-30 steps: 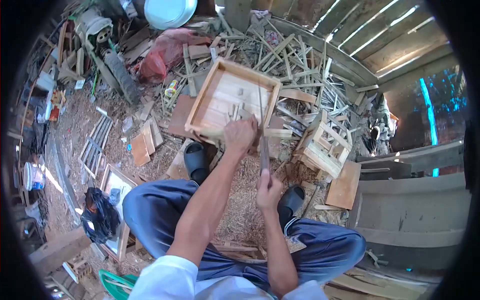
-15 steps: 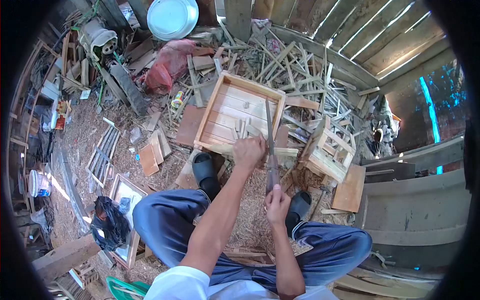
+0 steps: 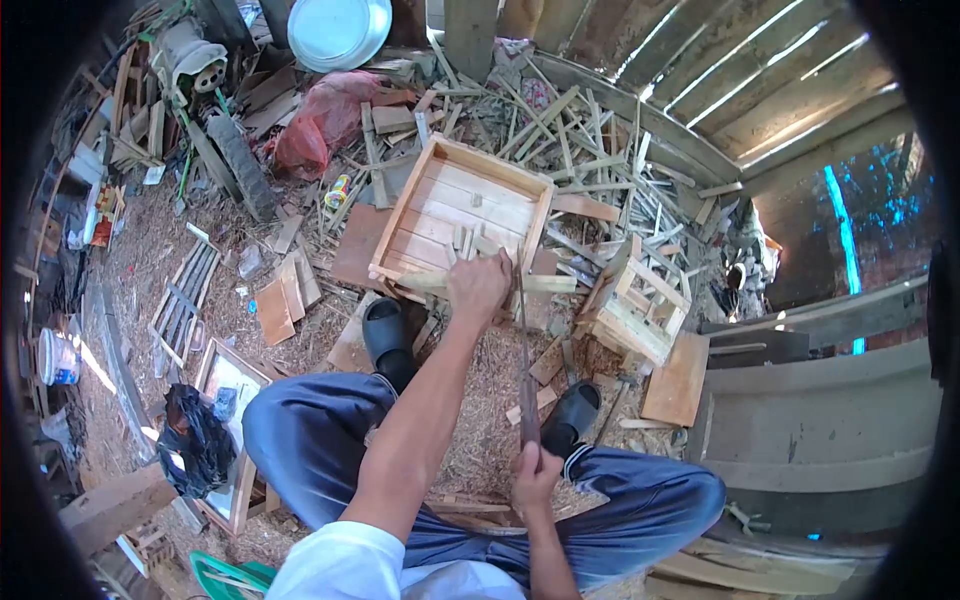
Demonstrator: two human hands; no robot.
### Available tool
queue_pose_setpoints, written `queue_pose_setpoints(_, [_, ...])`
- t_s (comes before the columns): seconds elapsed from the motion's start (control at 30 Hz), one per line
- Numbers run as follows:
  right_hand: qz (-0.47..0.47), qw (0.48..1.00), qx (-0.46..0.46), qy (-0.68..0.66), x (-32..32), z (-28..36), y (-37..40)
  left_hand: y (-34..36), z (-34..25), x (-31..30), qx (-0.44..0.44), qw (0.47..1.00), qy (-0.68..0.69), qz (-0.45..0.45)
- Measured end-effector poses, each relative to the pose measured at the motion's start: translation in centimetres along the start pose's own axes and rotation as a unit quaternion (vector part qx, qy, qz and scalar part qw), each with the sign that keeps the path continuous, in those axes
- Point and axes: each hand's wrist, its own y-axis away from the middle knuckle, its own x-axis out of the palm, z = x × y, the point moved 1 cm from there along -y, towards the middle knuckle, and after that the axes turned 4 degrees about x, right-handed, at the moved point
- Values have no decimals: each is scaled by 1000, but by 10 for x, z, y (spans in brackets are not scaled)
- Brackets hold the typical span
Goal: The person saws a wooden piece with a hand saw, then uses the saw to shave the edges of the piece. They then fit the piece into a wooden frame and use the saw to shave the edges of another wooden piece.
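My left hand (image 3: 478, 290) is closed over a wooden strip (image 3: 550, 284), which lies across the near edge of a shallow square wooden box (image 3: 400, 222). My right hand (image 3: 535, 480), low between my knees, is wrapped round the handle end of a handsaw (image 3: 527, 392). Its long narrow blade points away from me and crosses the strip just right of my left fingers. Several short cut wood pieces (image 3: 466, 240) lie in the box beyond my left hand.
A small wooden frame piece (image 3: 640, 310) stands right of the box. Scrap strips (image 3: 570, 135) heap up behind, near a red plastic bag (image 3: 318, 125). My sandalled feet (image 3: 385, 330) flank the work. A black bag (image 3: 192, 440) sits at lower left.
My right hand has pulled the handsaw back toward my body, so less blade extends past the strip. My left hand keeps its hold on the strip. The whole view has shifted slightly.
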Motion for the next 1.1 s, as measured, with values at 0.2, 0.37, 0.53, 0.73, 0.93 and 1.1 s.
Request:
queue_pose_setpoints(0.2, [-2,999,35,-19,31,16,-60,6,1,-2,19,1000,-2,-8])
queue_pose_setpoints(0.37, [-20,999,-7,26,14,1,2,0,0,-3,6,1000,-2,-8])
queue_pose_setpoints(0.53, [-8,1000,16,9,40,8,-71,6,0,0,2,1000,5,-9])
queue_pose_setpoints(0.73, [-19,995,62,-72,41,2,-36,20,3,-7,54,998,20,-8])
queue_pose_setpoints(0.93, [-35,997,35,-56,44,6,-76,4,-2,1,24,999,0,-32])
queue_pose_setpoints(1.1, [-18,999,26,-35,33,16,-45,6,-5,-7,2,1000,-18,-20])
